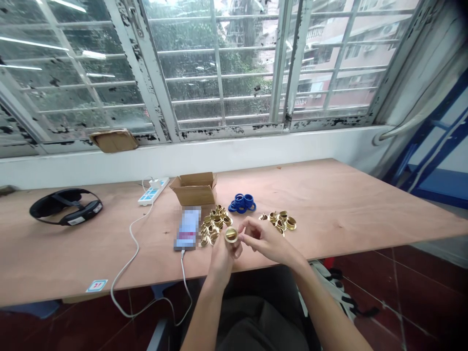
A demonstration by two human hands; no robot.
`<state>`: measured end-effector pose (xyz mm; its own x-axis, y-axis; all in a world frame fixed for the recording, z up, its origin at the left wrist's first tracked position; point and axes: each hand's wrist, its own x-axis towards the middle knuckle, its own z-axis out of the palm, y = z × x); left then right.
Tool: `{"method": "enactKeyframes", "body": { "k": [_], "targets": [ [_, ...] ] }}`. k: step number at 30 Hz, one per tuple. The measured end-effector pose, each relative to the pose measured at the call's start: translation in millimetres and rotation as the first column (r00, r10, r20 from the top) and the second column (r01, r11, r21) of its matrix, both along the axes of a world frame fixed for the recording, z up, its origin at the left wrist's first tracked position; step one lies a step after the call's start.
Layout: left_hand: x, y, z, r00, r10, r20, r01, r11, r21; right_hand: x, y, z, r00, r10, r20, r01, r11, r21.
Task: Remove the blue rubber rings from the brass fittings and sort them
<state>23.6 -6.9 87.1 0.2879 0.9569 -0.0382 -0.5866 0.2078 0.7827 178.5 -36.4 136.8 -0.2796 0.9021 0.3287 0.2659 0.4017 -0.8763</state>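
Note:
Just above the table's front edge, my left hand (222, 258) grips a round brass fitting (231, 235) with a bar across its middle. My right hand (269, 240) comes in from the right, thumb and index finger pinched at the fitting's rim. Whether a smaller piece is between those fingertips cannot be made out. Behind my left hand lies a heap of similar brass fittings (211, 227). A smaller group of brass fittings (290, 223) is beyond my right hand. Blue rings (242, 203) are piled between the two groups, farther back.
An open cardboard box (195, 194) stands behind the heap. A phone (187, 229) lies left of it, its white cable (136, 248) trailing off the front edge. Farther left are a power strip (153, 191) and a black headset (68, 207). Windows line the back wall.

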Motion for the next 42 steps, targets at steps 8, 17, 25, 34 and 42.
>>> {"method": "enactKeyframes", "body": {
  "k": [8, 17, 25, 34, 42],
  "targets": [
    [1.6, -1.1, -9.3, 0.965, 0.025, -0.259, 0.000, 0.996, 0.093, -9.5, 1.2, -4.0, 0.994, -0.057, 0.096, 0.047, 0.994, 0.098],
    [1.8, 0.2, -16.3, 0.910, 0.130, -0.393, -0.030, 0.967, 0.251, -14.7, 7.0, -15.9, 0.941, -0.242, 0.238, 0.202, 0.963, 0.180],
    [2.5, 3.4, -16.4, 0.945, 0.184, -0.269, -0.116, 0.961, 0.250, -19.4, 14.6, -23.6, 0.941, -0.320, 0.107, 0.307, 0.943, 0.127],
    [1.3, 7.3, -21.4, 0.949, 0.240, -0.205, -0.209, 0.965, 0.161, -30.3, 23.2, -42.0, 0.977, -0.066, -0.203, 0.021, 0.977, -0.214],
    [-1.0, 10.0, -27.0, 0.887, 0.349, -0.303, -0.285, 0.929, 0.236, -44.9, 25.6, -49.0, 0.928, -0.046, -0.370, -0.065, 0.957, -0.283]
  ]
}}
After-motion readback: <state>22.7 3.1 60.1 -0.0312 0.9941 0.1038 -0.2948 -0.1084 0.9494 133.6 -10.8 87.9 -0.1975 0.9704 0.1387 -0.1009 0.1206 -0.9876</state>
